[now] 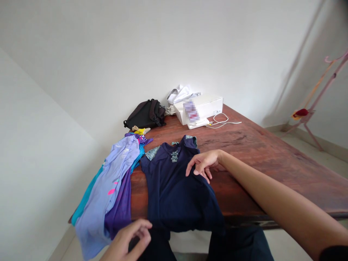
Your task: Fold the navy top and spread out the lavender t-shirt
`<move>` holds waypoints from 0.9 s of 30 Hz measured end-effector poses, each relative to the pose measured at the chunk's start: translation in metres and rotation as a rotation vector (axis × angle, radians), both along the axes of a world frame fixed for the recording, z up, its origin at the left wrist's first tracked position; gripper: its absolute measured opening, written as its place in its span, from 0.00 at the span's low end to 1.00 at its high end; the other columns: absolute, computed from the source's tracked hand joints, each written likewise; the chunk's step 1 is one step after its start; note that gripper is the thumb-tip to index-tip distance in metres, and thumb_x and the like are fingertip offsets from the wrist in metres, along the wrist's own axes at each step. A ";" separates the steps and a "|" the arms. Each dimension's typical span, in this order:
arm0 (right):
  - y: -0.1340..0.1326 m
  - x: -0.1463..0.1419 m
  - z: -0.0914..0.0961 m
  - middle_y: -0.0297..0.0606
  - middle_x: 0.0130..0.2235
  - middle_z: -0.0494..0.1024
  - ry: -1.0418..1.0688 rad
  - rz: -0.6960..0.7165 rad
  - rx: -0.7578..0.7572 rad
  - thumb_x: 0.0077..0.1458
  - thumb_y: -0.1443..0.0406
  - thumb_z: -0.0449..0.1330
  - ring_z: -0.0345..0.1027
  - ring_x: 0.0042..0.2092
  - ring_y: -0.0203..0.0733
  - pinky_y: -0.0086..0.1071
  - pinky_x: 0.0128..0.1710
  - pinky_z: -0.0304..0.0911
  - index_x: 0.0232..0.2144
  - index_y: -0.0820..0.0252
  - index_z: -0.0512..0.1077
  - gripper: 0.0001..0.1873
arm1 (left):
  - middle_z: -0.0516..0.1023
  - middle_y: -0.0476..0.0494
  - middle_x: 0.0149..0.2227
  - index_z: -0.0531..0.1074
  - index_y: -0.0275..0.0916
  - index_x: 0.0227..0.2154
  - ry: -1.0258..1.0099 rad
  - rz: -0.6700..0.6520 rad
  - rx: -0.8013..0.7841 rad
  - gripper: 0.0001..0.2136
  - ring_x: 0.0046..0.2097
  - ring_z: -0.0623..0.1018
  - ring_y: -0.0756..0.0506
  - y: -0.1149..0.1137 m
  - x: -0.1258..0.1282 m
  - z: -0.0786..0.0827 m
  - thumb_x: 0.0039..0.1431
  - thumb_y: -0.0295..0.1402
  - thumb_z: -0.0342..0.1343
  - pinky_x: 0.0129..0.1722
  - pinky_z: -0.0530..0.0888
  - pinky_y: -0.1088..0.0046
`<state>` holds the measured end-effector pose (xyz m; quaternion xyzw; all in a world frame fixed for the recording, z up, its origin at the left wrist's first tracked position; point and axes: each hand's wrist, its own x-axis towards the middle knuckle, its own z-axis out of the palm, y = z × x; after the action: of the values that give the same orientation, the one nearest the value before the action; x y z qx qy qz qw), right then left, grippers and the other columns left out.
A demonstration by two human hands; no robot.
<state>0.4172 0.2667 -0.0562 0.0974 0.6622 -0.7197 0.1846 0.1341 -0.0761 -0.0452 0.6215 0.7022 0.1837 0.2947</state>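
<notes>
A dark navy shirt (174, 188) lies spread on the wooden table (258, 152), its lower part hanging over the near edge. My right hand (202, 165) rests on the shirt's right shoulder with fingers curled down, pinching the fabric. My left hand (130, 239) is low at the near edge, fingers curled on the shirt's hanging hem. Left of the navy shirt lies a pile of clothes: a lavender shirt (108, 188), a purple one (122, 206) and a teal one (87, 195), draped over the table's edge.
A black backpack (145, 114) sits at the far end against the wall. Beside it are a white box (201, 107), a white cloth (181, 93) and a white cable (223, 121). A pink stand (318, 105) is on the floor at right.
</notes>
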 end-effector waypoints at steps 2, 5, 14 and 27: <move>0.002 -0.001 -0.001 0.33 0.26 0.80 -0.045 -0.011 0.062 0.49 0.49 0.71 0.79 0.27 0.42 0.26 0.21 0.72 0.55 0.59 0.70 0.36 | 0.81 0.45 0.39 0.75 0.44 0.48 0.029 0.158 0.048 0.21 0.39 0.80 0.44 0.025 -0.008 -0.006 0.65 0.53 0.51 0.42 0.76 0.71; 0.006 -0.002 -0.004 0.28 0.28 0.76 -0.065 -0.088 0.132 0.45 0.48 0.73 0.78 0.26 0.40 0.24 0.21 0.70 0.50 0.58 0.71 0.34 | 0.79 0.45 0.36 0.73 0.41 0.48 0.090 0.303 0.210 0.25 0.34 0.78 0.44 0.066 -0.019 -0.019 0.62 0.57 0.50 0.39 0.75 0.68; 0.015 0.004 -0.006 0.30 0.23 0.76 -0.066 -0.214 0.220 0.43 0.43 0.71 0.79 0.27 0.41 0.22 0.22 0.64 0.36 0.61 0.72 0.31 | 0.74 0.47 0.38 0.62 0.41 0.63 0.238 0.244 0.321 0.32 0.29 0.74 0.46 0.119 -0.014 -0.030 0.60 0.52 0.55 0.35 0.73 0.68; 0.025 0.027 0.010 0.36 0.20 0.77 -0.231 -0.253 0.357 0.46 0.40 0.67 0.70 0.18 0.35 0.22 0.16 0.57 0.35 0.64 0.76 0.32 | 0.79 0.45 0.32 0.79 0.40 0.41 0.236 0.190 0.177 0.17 0.33 0.77 0.43 0.098 -0.054 -0.013 0.63 0.42 0.48 0.36 0.72 0.69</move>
<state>0.4445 0.2919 -0.0463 0.2922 0.7361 -0.5926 0.1473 0.0806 0.0215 -0.0583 0.5932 0.7685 0.1975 0.1358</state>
